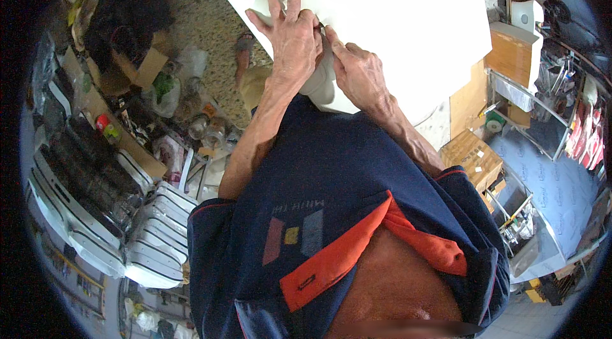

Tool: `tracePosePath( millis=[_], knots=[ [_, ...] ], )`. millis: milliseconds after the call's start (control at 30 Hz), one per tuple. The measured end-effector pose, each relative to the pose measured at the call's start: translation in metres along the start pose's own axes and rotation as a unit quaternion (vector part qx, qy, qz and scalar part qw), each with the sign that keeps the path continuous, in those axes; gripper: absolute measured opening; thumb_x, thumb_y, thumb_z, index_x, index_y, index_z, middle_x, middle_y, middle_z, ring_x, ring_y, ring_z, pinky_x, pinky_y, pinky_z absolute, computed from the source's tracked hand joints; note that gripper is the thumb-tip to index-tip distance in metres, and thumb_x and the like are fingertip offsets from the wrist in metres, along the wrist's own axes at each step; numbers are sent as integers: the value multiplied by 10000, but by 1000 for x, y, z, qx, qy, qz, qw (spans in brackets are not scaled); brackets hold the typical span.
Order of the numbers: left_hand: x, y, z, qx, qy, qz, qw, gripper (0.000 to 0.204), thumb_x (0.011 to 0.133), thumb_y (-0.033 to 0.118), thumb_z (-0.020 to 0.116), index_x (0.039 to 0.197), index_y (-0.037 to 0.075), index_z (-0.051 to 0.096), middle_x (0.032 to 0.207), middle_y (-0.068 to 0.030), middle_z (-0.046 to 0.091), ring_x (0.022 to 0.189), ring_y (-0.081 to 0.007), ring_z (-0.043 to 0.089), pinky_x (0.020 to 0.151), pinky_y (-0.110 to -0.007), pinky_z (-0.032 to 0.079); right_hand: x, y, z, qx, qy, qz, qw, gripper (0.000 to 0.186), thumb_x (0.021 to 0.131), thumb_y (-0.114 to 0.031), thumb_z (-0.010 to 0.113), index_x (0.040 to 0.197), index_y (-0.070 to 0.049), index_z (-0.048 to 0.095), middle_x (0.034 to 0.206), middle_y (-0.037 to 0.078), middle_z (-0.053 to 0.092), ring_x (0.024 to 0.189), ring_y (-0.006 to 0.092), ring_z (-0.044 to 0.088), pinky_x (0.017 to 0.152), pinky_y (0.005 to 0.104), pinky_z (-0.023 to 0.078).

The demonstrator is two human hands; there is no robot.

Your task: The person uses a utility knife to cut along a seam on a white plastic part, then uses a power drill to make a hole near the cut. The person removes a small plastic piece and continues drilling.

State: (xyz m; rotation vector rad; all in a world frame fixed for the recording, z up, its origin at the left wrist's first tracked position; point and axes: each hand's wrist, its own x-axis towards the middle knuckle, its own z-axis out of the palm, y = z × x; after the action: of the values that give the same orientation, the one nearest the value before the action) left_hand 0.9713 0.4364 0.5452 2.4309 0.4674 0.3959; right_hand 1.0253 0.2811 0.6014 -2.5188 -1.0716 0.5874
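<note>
A large white panel (414, 7) with a bright, washed-out surface and a thin seam fills the upper middle of the head view, curving down at its lower left edge. My left hand (290, 39) rests on it with several fingers spread apart and its thumb tucked toward the middle. Close beside it on the right, my right hand (357, 71) has its index finger stretched to a small dark spot by the left thumb, the other fingers curled. Whether anything small is held between them is hidden.
A foot (243, 49) shows on the speckled floor (210, 26) left of the panel. Cardboard (143, 68), bags and jars clutter the left, above stacked white slotted parts (159, 230). At right stand a wooden box (472, 154), metal racks and a blue sheet (535, 179).
</note>
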Motion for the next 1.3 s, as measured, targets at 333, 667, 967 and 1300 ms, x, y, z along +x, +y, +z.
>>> tracePosePath(
  millis=[333, 667, 967, 1300],
  knots=[
    [-2, 0, -1, 23, -20, 0, 1000, 195, 789, 35, 795, 919, 87, 660, 1749, -81, 225, 1596, -506, 67, 1117, -886, -14, 0, -1, 2, 25, 7, 6, 1000, 610, 925, 0, 594, 1530, -43, 528, 769, 173, 652, 654, 334, 663, 631, 459, 546],
    [-5, -5, 1, -2, 5, 26, 1000, 164, 822, 26, 760, 931, 77, 648, 1756, -92, 215, 1597, -511, 61, 1114, -869, -66, -3, 2, 4, 61, 38, -22, 997, 572, 927, 13, 586, 1497, -32, 563, 737, 190, 646, 635, 326, 655, 618, 462, 525],
    [-5, -10, -2, 2, -14, 25, 1000, 152, 836, 48, 770, 907, 75, 638, 1761, -118, 180, 1590, -536, 52, 1090, -884, -62, -1, 4, 2, 81, 8, -18, 997, 603, 924, -16, 574, 1523, -68, 527, 810, 194, 683, 681, 375, 682, 651, 500, 559],
    [-4, 1, -9, -34, -18, 0, 999, 117, 848, 77, 798, 910, 86, 699, 1741, -62, 245, 1603, -497, 56, 1121, -875, -47, -23, 16, 3, 150, 68, -9, 986, 579, 935, -1, 613, 1507, -73, 552, 904, 215, 729, 758, 372, 728, 688, 472, 585]
  ],
)
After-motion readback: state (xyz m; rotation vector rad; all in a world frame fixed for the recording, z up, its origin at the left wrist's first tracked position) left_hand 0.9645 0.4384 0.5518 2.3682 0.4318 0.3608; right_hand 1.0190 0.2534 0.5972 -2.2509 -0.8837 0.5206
